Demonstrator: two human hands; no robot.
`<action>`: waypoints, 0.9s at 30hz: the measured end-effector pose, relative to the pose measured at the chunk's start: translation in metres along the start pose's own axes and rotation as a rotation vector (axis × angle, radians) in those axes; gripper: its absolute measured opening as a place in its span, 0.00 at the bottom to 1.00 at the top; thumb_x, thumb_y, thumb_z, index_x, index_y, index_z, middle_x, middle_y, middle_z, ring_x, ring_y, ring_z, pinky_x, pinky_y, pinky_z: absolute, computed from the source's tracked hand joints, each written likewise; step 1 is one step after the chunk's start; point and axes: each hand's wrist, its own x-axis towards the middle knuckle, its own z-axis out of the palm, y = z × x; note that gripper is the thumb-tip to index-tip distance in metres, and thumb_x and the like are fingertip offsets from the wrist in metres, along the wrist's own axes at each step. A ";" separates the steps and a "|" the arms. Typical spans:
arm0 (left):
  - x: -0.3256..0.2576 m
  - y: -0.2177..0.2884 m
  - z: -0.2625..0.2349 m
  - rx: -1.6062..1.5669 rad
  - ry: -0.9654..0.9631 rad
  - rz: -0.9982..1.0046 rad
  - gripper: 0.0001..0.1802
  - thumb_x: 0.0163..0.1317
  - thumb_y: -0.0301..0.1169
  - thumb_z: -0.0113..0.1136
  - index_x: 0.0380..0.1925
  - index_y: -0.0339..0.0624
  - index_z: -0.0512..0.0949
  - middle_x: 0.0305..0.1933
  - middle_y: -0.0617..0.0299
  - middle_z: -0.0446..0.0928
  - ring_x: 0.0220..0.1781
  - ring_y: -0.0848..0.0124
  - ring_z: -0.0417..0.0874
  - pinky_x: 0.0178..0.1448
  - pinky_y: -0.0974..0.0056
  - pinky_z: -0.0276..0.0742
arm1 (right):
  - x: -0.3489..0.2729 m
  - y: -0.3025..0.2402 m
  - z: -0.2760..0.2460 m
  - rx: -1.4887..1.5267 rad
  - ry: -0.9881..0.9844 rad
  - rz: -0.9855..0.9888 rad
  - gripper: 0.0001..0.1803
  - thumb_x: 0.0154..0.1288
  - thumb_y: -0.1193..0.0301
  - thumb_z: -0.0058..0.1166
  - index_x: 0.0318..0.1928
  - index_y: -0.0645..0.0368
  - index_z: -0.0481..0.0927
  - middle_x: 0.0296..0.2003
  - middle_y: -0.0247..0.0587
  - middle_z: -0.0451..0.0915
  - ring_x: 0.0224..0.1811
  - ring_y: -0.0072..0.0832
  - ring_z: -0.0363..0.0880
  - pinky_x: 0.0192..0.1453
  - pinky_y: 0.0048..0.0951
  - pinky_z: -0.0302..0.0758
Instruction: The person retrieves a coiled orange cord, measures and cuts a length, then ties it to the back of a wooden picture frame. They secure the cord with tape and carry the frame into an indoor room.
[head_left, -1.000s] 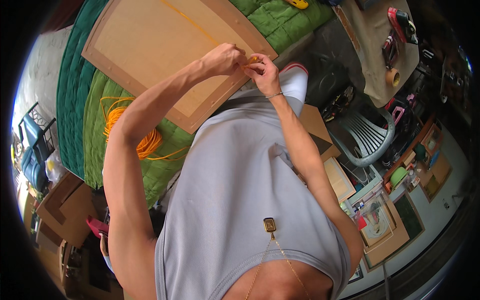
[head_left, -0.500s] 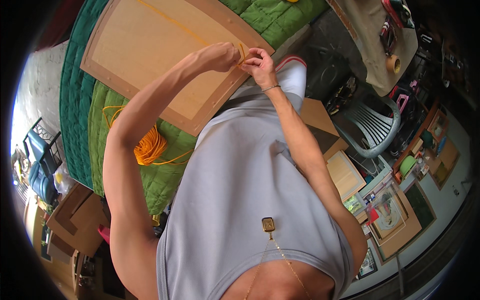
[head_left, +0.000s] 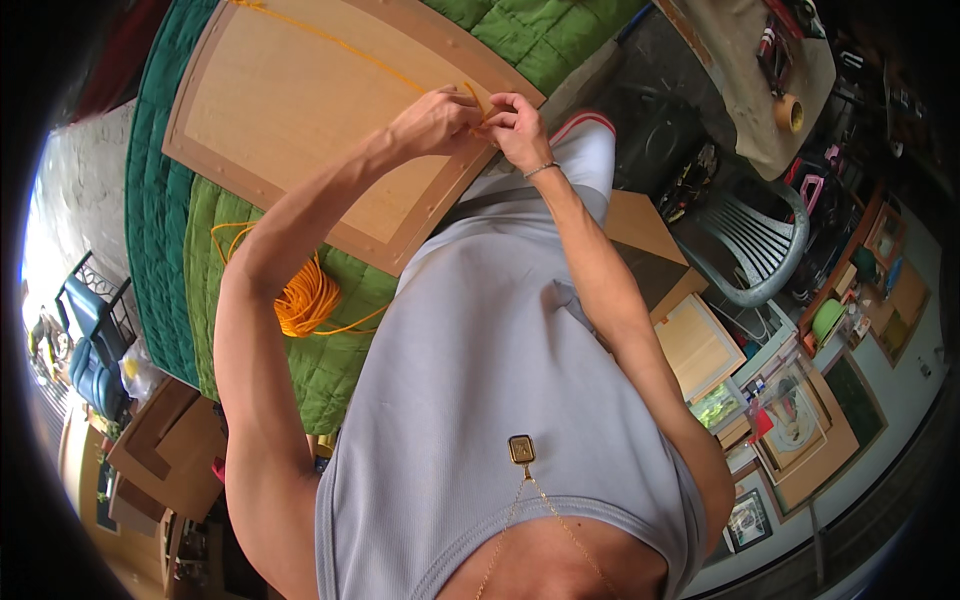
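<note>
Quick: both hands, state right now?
Left hand: closed, holding the orange cord.
Right hand: fingertips pinched closed on the same cord, beside the left.

Orange cord end [head_left: 474, 96] now juts between left hand [head_left: 440, 120], right hand [head_left: 520, 132].

Holds bare left arm [head_left: 258, 265] bent at the elbow, forearm across the tan, brown-bordered surface [head_left: 300, 150], bare left hand [head_left: 440, 122] curled, back upward, near the right corner. Reaches with bare right arm [head_left: 595, 270], bare right hand [head_left: 518, 134] at the lower right edge, thumb and fingers pinched close beside the left.
</note>
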 end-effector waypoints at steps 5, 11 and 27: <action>0.000 0.003 0.005 -0.042 0.022 -0.107 0.05 0.42 0.24 0.62 0.18 0.45 0.74 0.25 0.64 0.74 0.30 0.62 0.76 0.42 0.61 0.69 | -0.004 -0.001 0.006 0.055 0.076 -0.011 0.23 0.50 0.83 0.58 0.49 0.66 0.71 0.27 0.38 0.83 0.26 0.18 0.78 0.32 0.20 0.75; -0.006 0.005 0.000 0.148 0.133 -0.091 0.05 0.40 0.31 0.64 0.17 0.55 0.77 0.28 0.75 0.76 0.41 0.71 0.75 0.55 0.59 0.61 | 0.000 -0.025 0.001 0.144 0.078 0.166 0.10 0.55 0.79 0.59 0.39 0.66 0.80 0.27 0.37 0.83 0.20 0.14 0.73 0.24 0.16 0.70; -0.016 0.003 0.013 0.016 0.311 -0.195 0.08 0.39 0.29 0.68 0.23 0.49 0.80 0.28 0.68 0.77 0.43 0.67 0.76 0.59 0.58 0.61 | -0.019 -0.036 -0.008 -0.465 0.066 -0.416 0.06 0.57 0.71 0.60 0.29 0.61 0.82 0.21 0.37 0.75 0.24 0.29 0.72 0.29 0.31 0.70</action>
